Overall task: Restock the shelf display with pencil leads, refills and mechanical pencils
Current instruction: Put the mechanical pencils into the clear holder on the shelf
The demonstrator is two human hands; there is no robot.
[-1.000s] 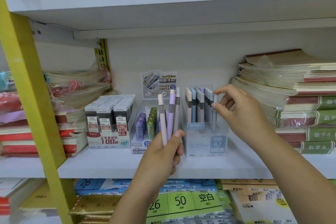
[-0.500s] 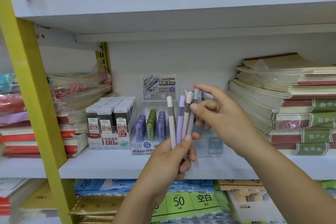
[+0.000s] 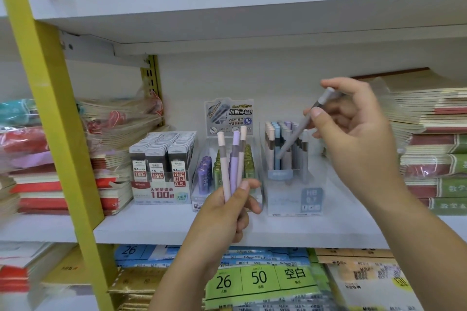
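My left hand [image 3: 228, 212] grips three mechanical pencils [image 3: 233, 159], pink, purple and cream, upright in front of the shelf. My right hand [image 3: 353, 129] pinches one grey mechanical pencil [image 3: 302, 125], tilted, its tip pointing down over the clear pencil display box [image 3: 294, 197], which holds several upright pastel pencils. Left of that box stands a clear box of purple and green lead tubes [image 3: 209, 171] with a printed card behind. Further left is a box of HB 0.5 lead cases [image 3: 161, 159].
The boxes stand on a white shelf [image 3: 156, 228]. Stacks of notebooks [image 3: 434, 149] fill the right side and wrapped notebooks [image 3: 111, 129] the left. A yellow upright [image 3: 58, 118] crosses the left. Paper packs [image 3: 260, 280] lie on the shelf below.
My right hand came from the display box to my left hand, took the grey pencil out of the bundle and carried it right, above the box. My left hand now holds three pencils.
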